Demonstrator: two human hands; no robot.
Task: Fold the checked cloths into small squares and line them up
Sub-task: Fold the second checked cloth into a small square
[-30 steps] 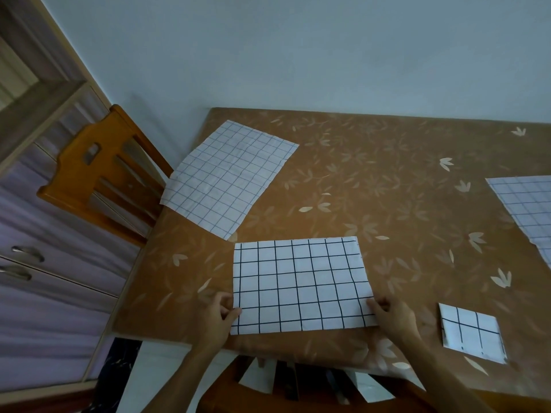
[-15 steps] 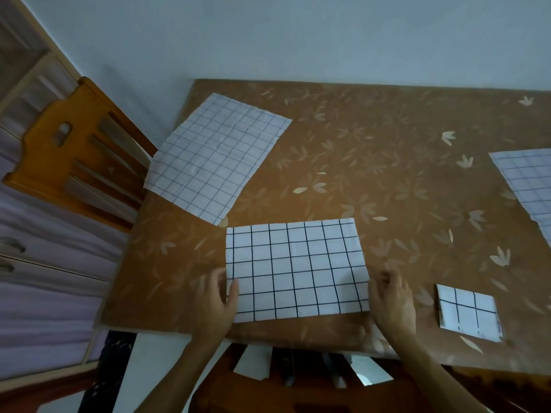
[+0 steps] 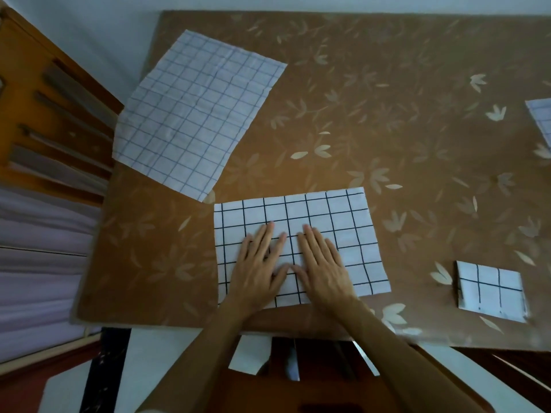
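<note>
A white cloth with bold black checks lies flat as a wide rectangle near the table's front edge. My left hand and my right hand rest palm-down side by side on its middle, fingers spread, thumbs almost touching, holding nothing. A small folded checked square sits to the right of it near the front edge. A larger cloth with thin blue checks lies unfolded and askew at the table's back left, hanging a little over the left edge. The corner of another checked cloth shows at the right border.
The table carries a brown leaf-patterned cover. A wooden chair stands at the left beside the table. Another chair seat is under the front edge below my arms. A pale wall runs behind the table.
Both hands moved from the cloth's lower corners inward onto its middle and now lie flat on it. The camera has tilted further down over the table.
</note>
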